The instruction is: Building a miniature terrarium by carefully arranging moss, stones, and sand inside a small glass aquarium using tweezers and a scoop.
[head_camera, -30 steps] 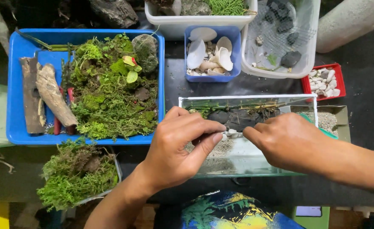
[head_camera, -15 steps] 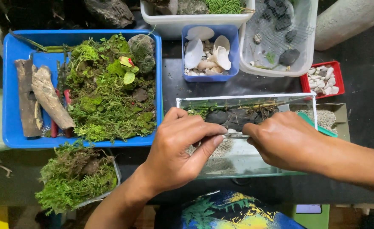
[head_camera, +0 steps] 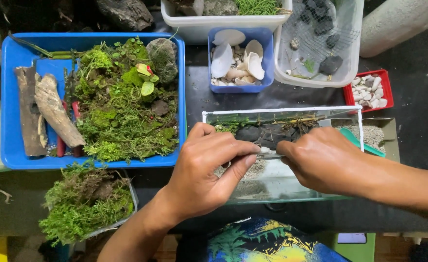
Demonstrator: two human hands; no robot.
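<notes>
My left hand [head_camera: 201, 170] and my right hand [head_camera: 325, 160] meet over the near half of a narrow glass tank [head_camera: 282, 109]. My right hand grips thin metal tweezers [head_camera: 271, 156] whose tip points left. The left thumb and forefinger are pinched together right at that tip; I cannot tell whether anything is between them. Inside the tank, dark stones [head_camera: 267, 135] with green sprigs and roots lie along the far wall. Pale sand [head_camera: 255, 170] covers the bottom under my hands.
A blue tray [head_camera: 10, 97] at the left holds moss [head_camera: 121, 111] and driftwood [head_camera: 53, 114]. A small tray of moss [head_camera: 85, 201] sits near me. Behind the tank stand a blue box of shells [head_camera: 238, 60], a clear tub of dark stones [head_camera: 320, 43] and a red box of pebbles [head_camera: 369, 92].
The view has shifted slightly. My hands stay together over the tank, the right one a little closer to the left.
</notes>
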